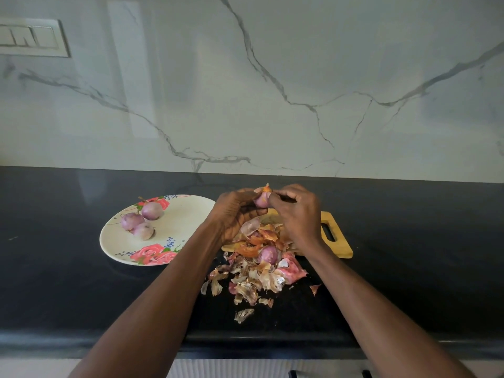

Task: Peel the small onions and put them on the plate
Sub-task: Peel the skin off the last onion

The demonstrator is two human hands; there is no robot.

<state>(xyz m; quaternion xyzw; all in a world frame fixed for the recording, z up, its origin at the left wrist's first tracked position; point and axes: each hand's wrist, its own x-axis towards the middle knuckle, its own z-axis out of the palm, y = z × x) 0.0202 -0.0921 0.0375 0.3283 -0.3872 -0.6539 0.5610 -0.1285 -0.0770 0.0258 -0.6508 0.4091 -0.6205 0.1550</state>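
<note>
Both hands hold one small onion (262, 199) above the cutting board (336, 242), left hand (236, 211) cupping it with curled fingers, right hand (297, 211) pinching skin near its upward-pointing tip, while the floral plate (191, 211) with three peeled onions (139, 221) lies left, nearer the left hand.

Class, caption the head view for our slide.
Both hands, left hand and right hand, peel a small onion; three onions on plate.

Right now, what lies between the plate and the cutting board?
In the head view, the left forearm crosses the gap between the plate and the cutting board; beneath it, only bare black counter shows.
</note>
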